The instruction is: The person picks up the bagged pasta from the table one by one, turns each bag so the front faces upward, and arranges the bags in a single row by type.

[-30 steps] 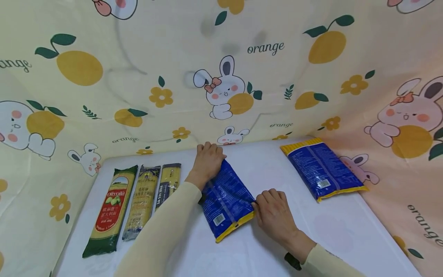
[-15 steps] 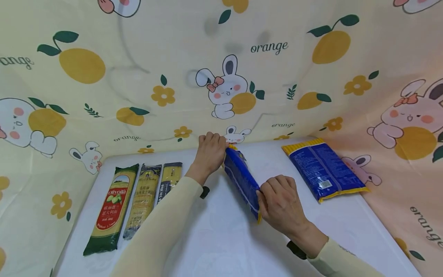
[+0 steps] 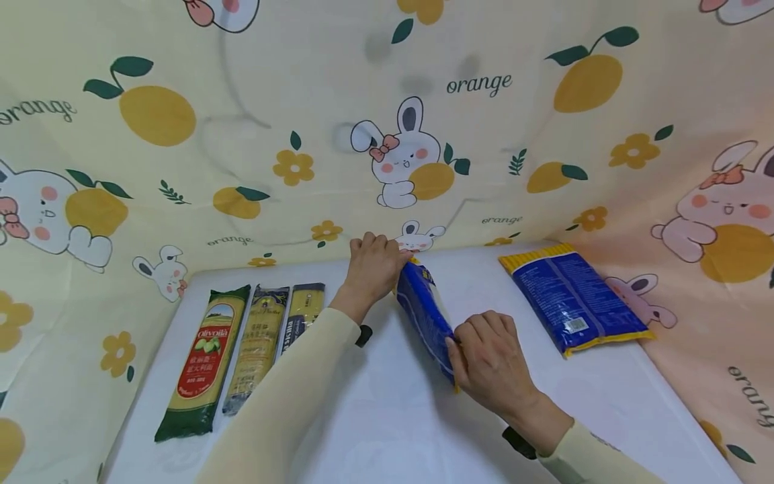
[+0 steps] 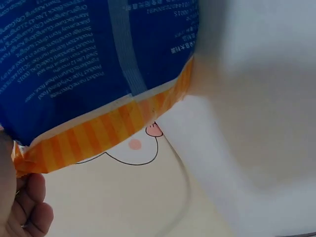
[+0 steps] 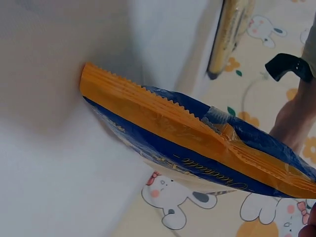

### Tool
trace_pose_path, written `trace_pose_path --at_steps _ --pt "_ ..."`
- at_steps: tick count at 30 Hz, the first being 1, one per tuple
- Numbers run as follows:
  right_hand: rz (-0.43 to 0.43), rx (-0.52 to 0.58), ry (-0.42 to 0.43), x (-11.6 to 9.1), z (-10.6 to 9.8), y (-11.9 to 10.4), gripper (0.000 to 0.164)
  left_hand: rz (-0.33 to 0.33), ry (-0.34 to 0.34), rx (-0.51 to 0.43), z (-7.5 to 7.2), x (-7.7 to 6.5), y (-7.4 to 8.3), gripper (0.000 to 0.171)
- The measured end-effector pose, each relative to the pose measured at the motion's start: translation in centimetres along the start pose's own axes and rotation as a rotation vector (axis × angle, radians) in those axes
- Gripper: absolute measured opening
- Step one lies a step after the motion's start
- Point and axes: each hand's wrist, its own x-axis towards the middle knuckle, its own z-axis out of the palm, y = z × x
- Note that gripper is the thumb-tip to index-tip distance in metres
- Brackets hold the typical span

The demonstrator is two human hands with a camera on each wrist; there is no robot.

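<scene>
Both hands hold a blue pasta bag (image 3: pixel 424 316) with orange striped ends, tipped up almost on edge over the white table. My left hand (image 3: pixel 376 272) pinches a corner at its far end; in the left wrist view curled fingers (image 4: pixel 35 205) show at the orange end strip. My right hand (image 3: pixel 491 359) grips the near end between thumb and fingers. Printed back text on the bag (image 4: pixel 59 59) faces the left wrist camera. In the right wrist view the bag's crimped orange end (image 5: pixel 163 106) faces the camera, with only a bit of the hand showing at the right edge.
A second blue pasta bag (image 3: pixel 571 296) lies flat at the table's back right. On the left, a green-and-red spaghetti pack (image 3: pixel 205 359) and two narrow golden pasta packs (image 3: pixel 259 343) (image 3: pixel 305 306) lie side by side, the sleeve partly covering them. A rabbit-patterned cloth (image 3: pixel 338 121) hangs behind the white table (image 3: pixel 375 430).
The held bag has turned from its broad printed back facing up to nearly on edge. The right hand has shifted slightly up and right with it; the other packs stay where they lie.
</scene>
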Motion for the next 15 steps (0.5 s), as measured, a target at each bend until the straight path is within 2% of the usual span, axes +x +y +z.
trace_pose_path --at_steps 5,11,15 --pt "-0.011 0.016 -0.003 -0.2 0.2 -0.2 0.030 0.004 -0.037 0.011 0.0 -0.1 0.0 0.045" --pt "-0.054 0.012 -0.015 0.0 0.5 -0.9 0.030 0.067 -0.050 0.056 -0.1 -0.5 -1.0 0.036" --pt "-0.095 -0.005 -0.020 0.4 0.8 -1.5 0.030 0.066 -0.082 0.078 -0.3 -0.8 -1.7 0.036"
